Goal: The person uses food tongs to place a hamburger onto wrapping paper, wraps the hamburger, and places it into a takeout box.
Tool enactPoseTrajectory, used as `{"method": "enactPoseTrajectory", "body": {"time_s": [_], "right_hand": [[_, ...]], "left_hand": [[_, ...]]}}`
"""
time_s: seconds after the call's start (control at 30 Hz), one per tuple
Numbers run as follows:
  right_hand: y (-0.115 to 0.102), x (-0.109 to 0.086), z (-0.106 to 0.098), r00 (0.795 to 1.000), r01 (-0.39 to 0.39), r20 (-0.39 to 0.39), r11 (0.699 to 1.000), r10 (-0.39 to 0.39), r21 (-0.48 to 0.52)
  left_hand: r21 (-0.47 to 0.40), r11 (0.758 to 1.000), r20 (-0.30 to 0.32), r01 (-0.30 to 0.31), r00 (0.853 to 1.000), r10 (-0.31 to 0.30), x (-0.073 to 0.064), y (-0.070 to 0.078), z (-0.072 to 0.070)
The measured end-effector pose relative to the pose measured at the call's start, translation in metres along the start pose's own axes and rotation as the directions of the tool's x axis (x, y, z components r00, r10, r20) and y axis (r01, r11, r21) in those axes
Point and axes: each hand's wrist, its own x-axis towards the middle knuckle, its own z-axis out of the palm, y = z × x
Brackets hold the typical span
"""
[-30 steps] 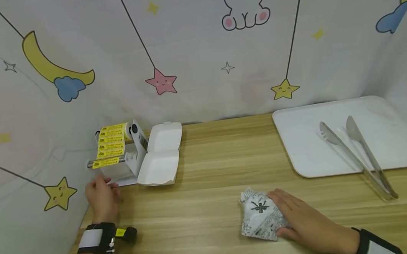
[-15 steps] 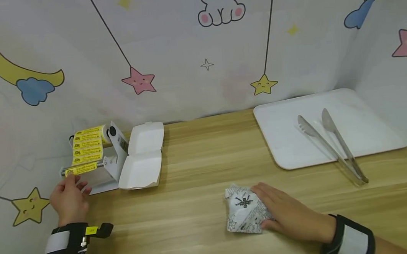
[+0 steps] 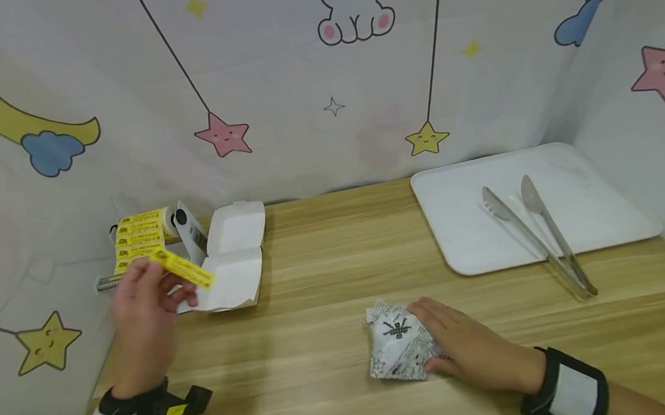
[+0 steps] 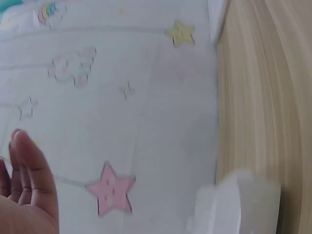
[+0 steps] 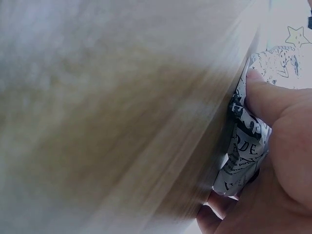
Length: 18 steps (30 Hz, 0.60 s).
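Note:
My left hand (image 3: 147, 324) pinches one yellow label (image 3: 182, 268) by its left end, raised in front of the label dispenser (image 3: 191, 230). In the left wrist view the fingers of the left hand (image 4: 34, 190) show at the edge, with the label out of sight. My right hand (image 3: 478, 356) holds a package wrapped in printed paper (image 3: 399, 348) on the table. Its fingers lie along the far right side and the thumb is at the near side. The right wrist view shows the thumb and fingers on either side of the paper package (image 5: 243, 161).
An open white clamshell box (image 3: 236, 269) stands beside the dispenser, which carries a roll of yellow labels (image 3: 139, 236). At the right, metal tongs (image 3: 560, 252) lie across the edge of a white tray (image 3: 458, 245). A printed cloth backdrop (image 3: 294, 128) closes off the back.
My left hand reached up to the dispenser, took a yellow label from its front bar and moved right with it. The right hand stays on the package. The head view shifted right.

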Motion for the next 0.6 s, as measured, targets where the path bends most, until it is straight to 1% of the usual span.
{"method": "enactPoseTrajectory", "body": {"time_s": [0.03,0.07,0.1,0.13,0.17,0.2,0.23,0.27,0.33,0.37,0.4,0.43,0.47,0.5,0.57,0.6], "right_hand": [[0.000,0.000,0.000,1.000,0.005,-0.001,1.000,-0.005,-0.003],[0.001,0.001,0.000,1.000,0.012,-0.006,1.000,-0.012,-0.007],[0.001,0.001,0.001,1.000,0.018,-0.012,1.000,-0.018,-0.006],[0.002,0.001,0.001,1.000,0.023,-0.019,1.000,-0.023,-0.009],[0.002,0.001,0.001,0.999,0.025,-0.024,1.000,-0.025,-0.007],[0.002,0.001,0.001,0.999,0.026,-0.028,1.000,-0.026,-0.001],[0.002,0.002,0.001,0.999,0.022,-0.028,1.000,-0.022,0.009],[0.002,0.002,0.000,1.000,0.015,-0.026,0.999,-0.014,0.028],[0.002,0.003,-0.001,1.000,-0.010,-0.011,0.998,0.011,0.066],[0.002,0.004,-0.001,1.000,-0.027,-0.001,0.996,0.028,0.085],[0.002,0.004,-0.002,0.999,-0.044,0.005,0.994,0.044,0.103],[0.003,0.005,-0.002,0.998,-0.062,0.009,0.992,0.061,0.114],[0.003,0.005,-0.002,0.997,-0.077,0.009,0.989,0.076,0.124],[0.003,0.006,-0.002,0.996,-0.084,0.004,0.988,0.085,0.128],[0.004,0.007,-0.002,0.994,-0.104,-0.005,0.985,0.106,0.141],[0.004,0.007,-0.002,0.993,-0.113,-0.011,0.983,0.116,0.148]], "left_hand": [[0.011,0.999,0.104,0.045,0.994,-0.046,-0.006,0.000,0.014],[0.030,0.996,0.204,0.079,0.975,-0.083,-0.013,-0.003,0.028],[0.063,0.992,0.289,0.109,0.950,-0.123,-0.019,-0.007,0.041],[0.102,0.986,0.367,0.130,0.917,-0.159,-0.025,-0.013,0.056],[0.153,0.976,0.424,0.158,0.881,-0.209,-0.032,-0.020,0.071],[0.214,0.960,0.468,0.184,0.843,-0.265,-0.039,-0.028,0.086],[0.257,0.945,0.515,0.201,0.800,-0.310,-0.046,-0.038,0.099],[0.298,0.931,0.557,0.213,0.753,-0.351,-0.053,-0.048,0.111],[0.373,0.896,0.600,0.243,0.674,-0.432,-0.066,-0.067,0.132],[0.404,0.880,0.608,0.251,0.645,-0.463,-0.071,-0.076,0.139],[0.427,0.870,0.612,0.249,0.628,-0.480,-0.074,-0.084,0.146],[0.445,0.863,0.610,0.242,0.624,-0.489,-0.077,-0.091,0.150],[0.459,0.859,0.607,0.229,0.625,-0.491,-0.078,-0.097,0.153],[0.471,0.856,0.603,0.212,0.630,-0.489,-0.079,-0.102,0.156],[0.489,0.854,0.604,0.177,0.638,-0.478,-0.079,-0.109,0.159],[0.497,0.853,0.606,0.159,0.640,-0.473,-0.079,-0.111,0.160]]}}
